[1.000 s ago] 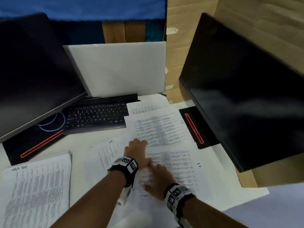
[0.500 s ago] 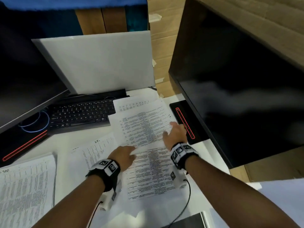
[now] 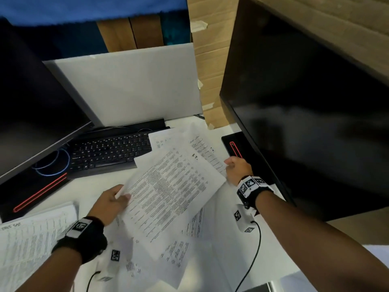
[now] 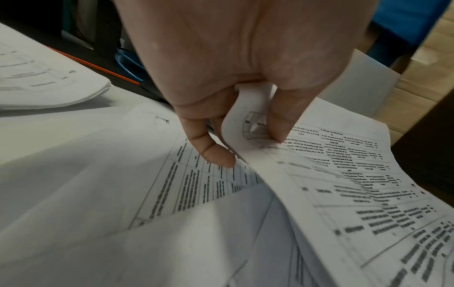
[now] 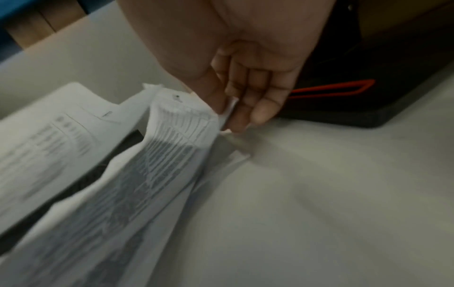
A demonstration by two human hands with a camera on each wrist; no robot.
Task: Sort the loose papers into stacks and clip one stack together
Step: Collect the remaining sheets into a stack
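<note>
Printed sheets lie scattered over the white desk (image 3: 88, 186). My left hand (image 3: 117, 199) pinches the left edge of a lifted printed sheet (image 3: 168, 186) between thumb and fingers; the left wrist view shows that sheet (image 4: 331, 174) curling up from the papers below. My right hand (image 3: 235, 171) grips the right edge of other lifted sheets (image 3: 202, 146), seen bunched in the right wrist view as sheets (image 5: 167, 145) held by thumb and fingers (image 5: 253, 101). More loose papers (image 3: 189, 239) lie flat beneath. A separate stack of papers (image 3: 27, 239) rests at the left.
A black keyboard (image 3: 109, 150) sits behind the papers, partly under them. Dark monitors stand at left (image 3: 31, 112) and right (image 3: 305, 102), each on a black base with a red line (image 3: 40, 192). A blue cable loop (image 3: 52, 165) lies on the left base. Cardboard (image 3: 210, 60) stands behind.
Both hands went from pressing flat on the papers to gripping sheet edges. The sheets have risen off the desk and tilted. My right hand moved right, toward the monitor base.
</note>
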